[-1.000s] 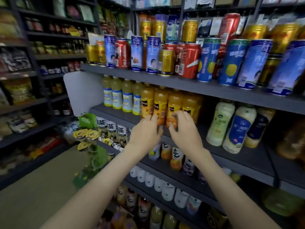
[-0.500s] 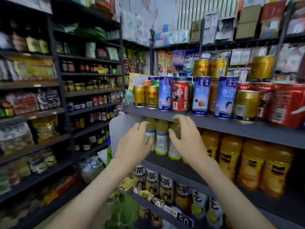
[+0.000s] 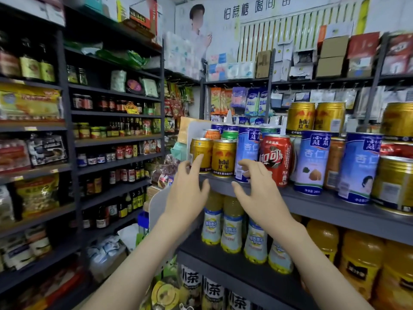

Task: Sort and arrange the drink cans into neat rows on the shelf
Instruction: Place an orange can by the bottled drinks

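**Entry:** drink cans (image 3: 276,159), mixed lot.

**Loc:** upper grey shelf (image 3: 324,211), directly above the bottled drinks (image 3: 232,229).

**Front row, L to R as I see it:**
- 2 short gold cans (image 3: 224,157), side by side
- 1 tall blue can (image 3: 248,151)
- 1 red cola can (image 3: 277,175)
- 2 further blue cans (image 3: 312,162)
- 1 short gold can at far R (image 3: 393,184)

**Behind:** orange can (image 3: 212,134) and green can (image 3: 229,135), both part hidden. Stacked gold cans (image 3: 300,118) sit on top of others further back. Colours and heights are interleaved, so I judge the lot not sorted yet.

**Hands:**
- Left hand (image 3: 187,193): empty, fingers spread. Index tip lies over the leftmost gold can; contact, can't tell.
- Right hand (image 3: 257,193): empty, fingers loosely curved in front of the tall blue can's base, gripping nothing.

**Handling (my est.):**
- Thin metal walls, stiff if full. Will dent if squeezed hard or knocked.
- Some weight if full; I can't tell full vs empty from here.
- Printed sides smooth, poss. slick.
- Blue ones are tall for their base and prob. tip easiest.
- Stacked gold ones could fall if the row under them gets nudged.

**Grip pt:** mid-body, thumb 1 side, fingers opposite, 1 can per hand. Lift clear rather than drag past neighbours, since the cans stand touching or just beside each other.
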The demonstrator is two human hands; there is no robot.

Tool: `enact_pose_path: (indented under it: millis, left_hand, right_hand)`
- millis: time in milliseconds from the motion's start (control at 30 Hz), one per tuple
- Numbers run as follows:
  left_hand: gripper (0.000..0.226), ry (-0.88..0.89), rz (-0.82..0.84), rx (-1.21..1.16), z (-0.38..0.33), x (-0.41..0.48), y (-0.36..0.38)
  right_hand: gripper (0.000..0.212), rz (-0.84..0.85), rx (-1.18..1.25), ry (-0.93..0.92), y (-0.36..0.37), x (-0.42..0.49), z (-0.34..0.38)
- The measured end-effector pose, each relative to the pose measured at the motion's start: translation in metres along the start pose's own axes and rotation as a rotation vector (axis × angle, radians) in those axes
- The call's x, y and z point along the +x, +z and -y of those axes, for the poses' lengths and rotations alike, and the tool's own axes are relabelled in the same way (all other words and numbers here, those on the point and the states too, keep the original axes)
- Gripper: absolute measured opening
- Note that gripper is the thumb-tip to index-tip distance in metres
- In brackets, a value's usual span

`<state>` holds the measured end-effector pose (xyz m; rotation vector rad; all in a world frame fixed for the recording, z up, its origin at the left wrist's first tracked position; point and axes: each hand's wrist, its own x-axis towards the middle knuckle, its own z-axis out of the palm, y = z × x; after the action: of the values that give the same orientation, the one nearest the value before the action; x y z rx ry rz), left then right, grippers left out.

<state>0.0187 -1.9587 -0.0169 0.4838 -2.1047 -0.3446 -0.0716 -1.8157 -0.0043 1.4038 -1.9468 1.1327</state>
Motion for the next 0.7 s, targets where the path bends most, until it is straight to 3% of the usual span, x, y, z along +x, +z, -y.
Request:
enact_pose_path:
  millis: [200,500,700]
  left_hand:
    - [0.063,0.012,-0.023,-0.032,0.026,0.049,0.000]
    - [0.066,0.070,0.140,-0.235,0.057,0.094,0.015]
    - [0.073,0.095,0.209,-0.395,0.060,0.105,0.021]
  right_hand:
    - [0.051,-0.059,-0.113,-0.030,0.035,0.035,0.009]
    - [0.064,-0.173,-0.486,0.105,0.074,0.068,0.018]
    - [0.056,-0.178,-0.544,0.183,0.084,0.079,0.019]
